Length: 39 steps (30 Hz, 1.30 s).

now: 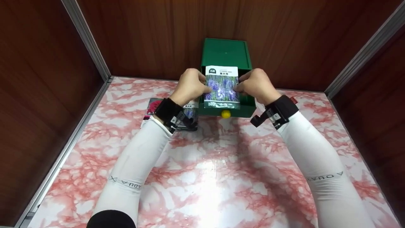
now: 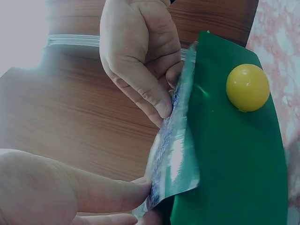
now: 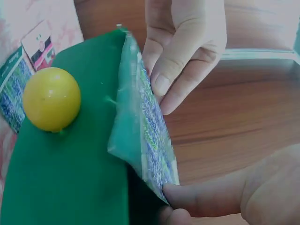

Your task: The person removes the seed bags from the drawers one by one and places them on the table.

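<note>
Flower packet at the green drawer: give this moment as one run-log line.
left hand: pinches flower packet | right hand: pinches opposite edge | green drawer: open, packet over front rim | yellow knob: on drawer front

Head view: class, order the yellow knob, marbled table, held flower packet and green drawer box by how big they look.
1. Marbled table
2. Green drawer box
3. Held flower packet
4. Yellow knob

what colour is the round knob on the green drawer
The knob is yellow; it shows best in the left wrist view.
</note>
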### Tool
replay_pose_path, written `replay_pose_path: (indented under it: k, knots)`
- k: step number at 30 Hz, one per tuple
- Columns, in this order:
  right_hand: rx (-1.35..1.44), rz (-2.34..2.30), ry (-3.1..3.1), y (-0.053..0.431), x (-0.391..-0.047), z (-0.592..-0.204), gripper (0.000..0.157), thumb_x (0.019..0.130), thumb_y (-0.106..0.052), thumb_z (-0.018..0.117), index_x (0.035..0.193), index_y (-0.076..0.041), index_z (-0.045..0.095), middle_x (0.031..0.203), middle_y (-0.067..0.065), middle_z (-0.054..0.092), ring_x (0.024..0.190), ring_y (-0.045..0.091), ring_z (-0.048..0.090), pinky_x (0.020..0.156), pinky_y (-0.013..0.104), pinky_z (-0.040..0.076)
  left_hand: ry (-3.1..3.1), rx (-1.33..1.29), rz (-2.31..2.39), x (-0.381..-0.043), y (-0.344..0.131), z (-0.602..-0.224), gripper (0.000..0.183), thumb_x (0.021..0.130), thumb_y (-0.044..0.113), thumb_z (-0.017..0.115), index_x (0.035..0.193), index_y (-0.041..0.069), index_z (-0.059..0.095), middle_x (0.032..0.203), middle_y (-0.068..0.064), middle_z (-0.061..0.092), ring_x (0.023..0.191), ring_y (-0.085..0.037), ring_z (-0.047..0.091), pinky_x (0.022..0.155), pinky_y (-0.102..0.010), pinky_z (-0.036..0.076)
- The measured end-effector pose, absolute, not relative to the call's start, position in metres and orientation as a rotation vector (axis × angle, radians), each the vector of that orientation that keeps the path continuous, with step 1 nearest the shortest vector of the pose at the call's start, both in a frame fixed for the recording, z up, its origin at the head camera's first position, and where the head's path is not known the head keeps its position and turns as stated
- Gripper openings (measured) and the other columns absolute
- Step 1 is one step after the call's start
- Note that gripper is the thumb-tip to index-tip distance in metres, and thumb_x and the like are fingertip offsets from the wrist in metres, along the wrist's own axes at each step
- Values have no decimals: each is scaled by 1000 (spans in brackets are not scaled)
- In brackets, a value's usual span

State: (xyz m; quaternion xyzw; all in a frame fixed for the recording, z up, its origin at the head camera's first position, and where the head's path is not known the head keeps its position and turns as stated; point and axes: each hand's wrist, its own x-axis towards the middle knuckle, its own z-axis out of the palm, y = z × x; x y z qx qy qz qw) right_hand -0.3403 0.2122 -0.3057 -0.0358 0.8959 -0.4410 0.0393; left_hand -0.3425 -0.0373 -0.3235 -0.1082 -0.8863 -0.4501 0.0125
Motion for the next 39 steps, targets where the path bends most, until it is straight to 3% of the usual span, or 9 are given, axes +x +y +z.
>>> replay_pose_path:
  k: [13, 21, 26, 32, 39]
  knots:
    - [-203, -1452, 2690, 205, -330, -310, 48, 106, -12, 77, 147, 7, 64, 134, 22, 66, 94, 24, 71, 82, 31, 63, -2590, -335, -1707, -342, -54, -331, 52, 89, -1, 88, 137, -10, 71, 122, -22, 77, 109, -26, 72, 88, -32, 61]
    - [-274, -1566, 2628, 192, -322, -313, 53, 106, -8, 76, 153, 5, 56, 107, 14, 70, 88, 21, 72, 72, 29, 61, -2507, -304, -1873, -338, -71, -337, 45, 91, -2, 87, 134, -9, 74, 125, -23, 75, 115, -30, 72, 93, -37, 64]
    - [-297, -1568, 2640, 179, -321, -314, 54, 107, -7, 75, 156, 3, 55, 109, 15, 68, 91, 22, 73, 74, 29, 61, -2465, -310, -1940, -334, -86, -341, 46, 93, -3, 86, 137, -8, 72, 123, -21, 73, 109, -30, 74, 93, -42, 65]
    - [-324, -1588, 2632, 160, -317, -314, 56, 108, -7, 73, 159, 0, 53, 113, 15, 67, 97, 24, 71, 79, 32, 60, -2407, -246, -1991, -331, -104, -343, 46, 92, -1, 89, 135, -7, 74, 117, -17, 73, 101, -24, 74, 83, -34, 66]
    - [-373, -1608, 2587, 138, -309, -312, 56, 109, -10, 73, 160, 1, 51, 117, 14, 69, 103, 25, 72, 88, 39, 61, -2329, -208, -2092, -332, -130, -347, 44, 93, 0, 89, 135, -5, 75, 116, -16, 75, 94, -23, 78, 79, -35, 67]
